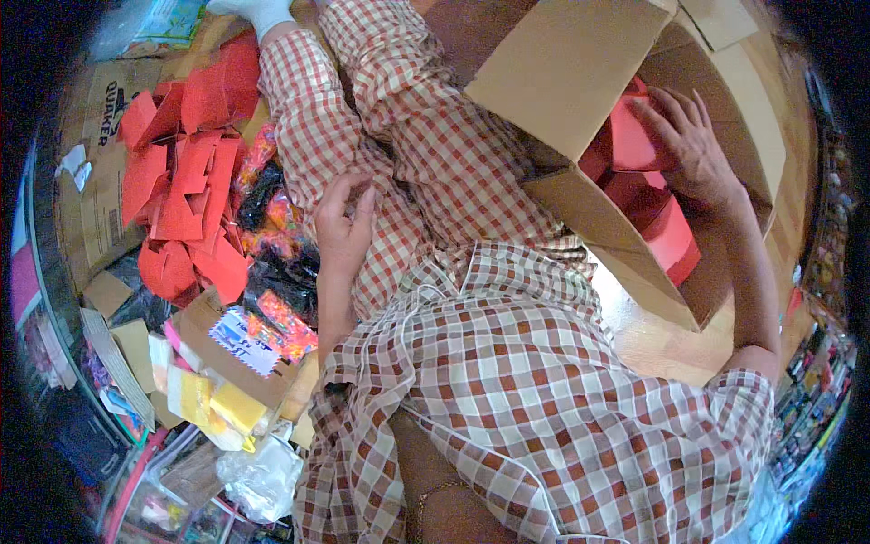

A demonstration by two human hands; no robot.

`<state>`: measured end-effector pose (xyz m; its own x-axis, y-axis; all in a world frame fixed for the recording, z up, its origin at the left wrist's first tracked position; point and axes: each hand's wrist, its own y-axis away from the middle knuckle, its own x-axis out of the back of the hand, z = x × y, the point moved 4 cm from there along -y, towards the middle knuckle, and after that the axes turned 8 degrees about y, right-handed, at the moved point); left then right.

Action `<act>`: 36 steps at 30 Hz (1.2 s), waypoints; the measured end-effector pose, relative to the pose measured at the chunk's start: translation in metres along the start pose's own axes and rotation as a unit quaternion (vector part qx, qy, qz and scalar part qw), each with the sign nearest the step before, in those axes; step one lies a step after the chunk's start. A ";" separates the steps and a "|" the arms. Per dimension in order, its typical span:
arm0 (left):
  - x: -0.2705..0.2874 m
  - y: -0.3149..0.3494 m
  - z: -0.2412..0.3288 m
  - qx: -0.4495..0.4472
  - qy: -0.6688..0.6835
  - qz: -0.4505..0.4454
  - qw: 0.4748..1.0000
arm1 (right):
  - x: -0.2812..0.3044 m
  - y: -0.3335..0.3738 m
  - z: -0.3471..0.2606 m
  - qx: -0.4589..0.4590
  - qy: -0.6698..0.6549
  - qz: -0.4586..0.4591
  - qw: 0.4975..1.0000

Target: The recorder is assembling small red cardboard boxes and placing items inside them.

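My right hand (pixel 693 150) reaches into an open cardboard box (pixel 562 77) on the right. Its fingers curve over a red folded paper box (pixel 637 134) and grip it; the fingertips are partly hidden against it. Below that, another red paper piece (pixel 672 243) lies inside the carton. My left hand (pixel 344 222) rests on my checked trouser leg, fingers loosely bent, thumb apart, with nothing visible in it. Close by on its left is a heap of red cut and folded card pieces (pixel 190 186).
Colourful wrapped packets (pixel 283 326) and black plastic lie between the red heap and my leg. Flattened cardboard (pixel 100 195) borders the left side. Yellow-and-white blocks (pixel 237 406) and a clear plastic bag (pixel 260 479) sit lower left. Cluttered goods line the right rim.
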<state>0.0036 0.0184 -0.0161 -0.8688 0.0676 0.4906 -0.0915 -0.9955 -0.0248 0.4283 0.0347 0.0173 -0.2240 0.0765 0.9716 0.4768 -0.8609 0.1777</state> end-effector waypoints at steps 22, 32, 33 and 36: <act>0.165 0.033 -0.032 0.002 -0.113 0.274 0.955 | 0.114 -0.039 0.060 -0.053 -0.081 0.083 0.992; 0.263 0.141 -0.115 0.198 -0.130 0.416 0.878 | 0.189 -0.154 -0.020 0.039 0.007 0.253 0.967; 0.260 0.149 -0.119 0.234 -0.124 0.399 0.878 | 0.193 -0.171 -0.041 0.101 0.019 0.238 0.966; 0.253 0.164 -0.117 0.202 -0.098 0.406 0.886 | 0.213 -0.205 -0.099 0.175 -0.017 0.287 0.942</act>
<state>-0.2881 -0.1204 0.0020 -0.4628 -0.6552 0.5970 0.7409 -0.6557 -0.1452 0.1983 0.1780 0.1722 0.1806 -0.3286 0.9270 0.7637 -0.5471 -0.3427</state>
